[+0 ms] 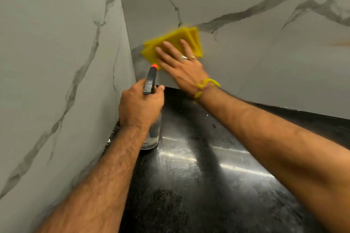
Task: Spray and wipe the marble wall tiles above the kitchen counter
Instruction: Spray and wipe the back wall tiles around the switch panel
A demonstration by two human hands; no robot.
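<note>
We see the right hand [181, 64] spread flat, fingers splayed, pressing a folded yellow cloth [176, 43] against the far marble wall tiles [236, 53], just right of the corner where the left wall [47, 62] meets them. The cloth's edges are blurred. The left hand [140, 106] is wrapped tight around the neck of a clear spray bottle [151, 132], its orange-tipped nozzle [154, 66] pointing at the corner. The bottle stands at the far left of the glossy black table [198, 176].

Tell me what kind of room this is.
Probably a kitchen corner: a glossy black stone counter meets grey-veined white marble wall tiles, where the right hand presses a folded yellow cloth.
</note>
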